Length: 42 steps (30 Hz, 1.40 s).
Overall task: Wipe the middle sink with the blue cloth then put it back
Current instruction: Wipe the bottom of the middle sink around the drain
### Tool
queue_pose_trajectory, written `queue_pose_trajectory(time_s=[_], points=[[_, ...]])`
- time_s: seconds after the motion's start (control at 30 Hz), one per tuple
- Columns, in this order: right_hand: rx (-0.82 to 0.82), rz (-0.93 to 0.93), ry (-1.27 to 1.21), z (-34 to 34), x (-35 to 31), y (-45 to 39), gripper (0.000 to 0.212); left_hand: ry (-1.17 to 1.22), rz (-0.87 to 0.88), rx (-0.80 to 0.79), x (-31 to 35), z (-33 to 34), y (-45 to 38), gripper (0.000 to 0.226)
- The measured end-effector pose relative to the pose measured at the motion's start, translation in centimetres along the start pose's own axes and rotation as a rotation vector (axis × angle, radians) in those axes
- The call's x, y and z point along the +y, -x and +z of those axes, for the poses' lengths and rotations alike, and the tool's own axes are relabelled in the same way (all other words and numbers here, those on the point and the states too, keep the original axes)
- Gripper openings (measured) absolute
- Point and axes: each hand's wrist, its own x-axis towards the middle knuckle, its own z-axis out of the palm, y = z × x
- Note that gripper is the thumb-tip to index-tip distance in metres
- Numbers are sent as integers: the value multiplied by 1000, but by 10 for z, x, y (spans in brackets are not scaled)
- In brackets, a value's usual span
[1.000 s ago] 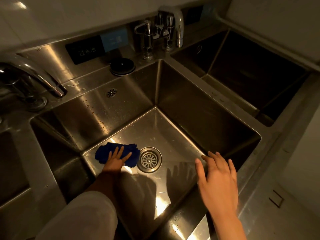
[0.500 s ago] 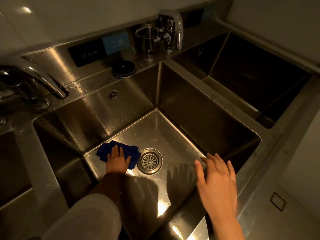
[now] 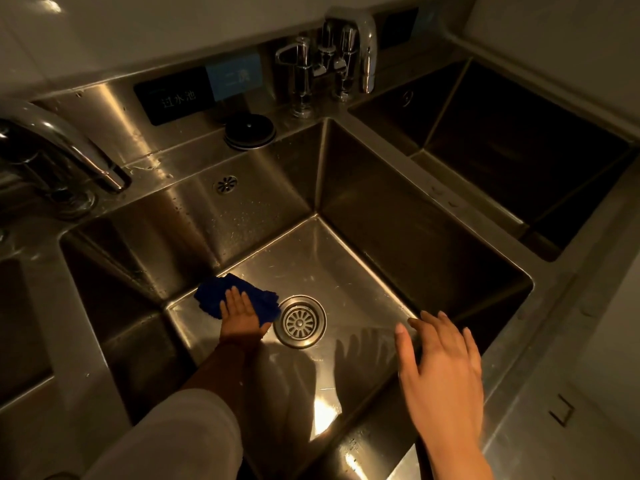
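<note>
The middle sink (image 3: 363,216) is a deep steel basin with a round drain (image 3: 300,321) in its floor. A crumpled blue cloth (image 3: 211,294) lies on the sink floor just left of the drain. My left hand (image 3: 240,313) presses flat on the cloth, fingers together and pointing away from me, its white sleeve reaching down into the basin. My right hand (image 3: 441,368) hovers above the sink's front right part with fingers spread, holding nothing.
A chrome tap cluster (image 3: 332,57) stands behind the basin's right corner, a curved spout (image 3: 69,150) at the left. A black round lid (image 3: 249,131) sits on the back ledge. Another sink (image 3: 519,150) lies to the right, a third (image 3: 20,323) to the left.
My left hand has drawn its fingers together and slid the cloth slightly toward the back left of the sink floor. My right hand stays almost in place.
</note>
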Motion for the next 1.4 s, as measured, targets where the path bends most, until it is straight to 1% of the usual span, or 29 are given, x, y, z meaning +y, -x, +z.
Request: queue_pose_trajectory(time_s=[0.1,0.2,0.43,0.53,0.8,1.0,1.07,1.23,1.4], points=[[31,1,-12,0,0,0,55,-73,97,-27,-13,-4,-9,91],[18,1,-2,0,0,0,57,-113,161,-52,-20,-8,-15,91],[5,3,-4,1,0,0,53,-109,163,-40,-17,-6,-11,106],[5,4,-9,1,0,0,48,-114,158,-33,-16,-5,-13,102],[-5,2,3,0,1,1,45,-106,203,-38,-20,-2,-21,100],[-9,-5,-1,0,1,1,57,-141,257,-9,-10,-8,-31,94],[-3,-8,2,0,1,1,58,-151,260,-1,-4,-12,-33,92],[5,-5,10,1,0,1,49,-158,276,17,16,-21,-42,92],[64,-10,32,2,0,0,45,-173,295,12,36,-33,-53,92]])
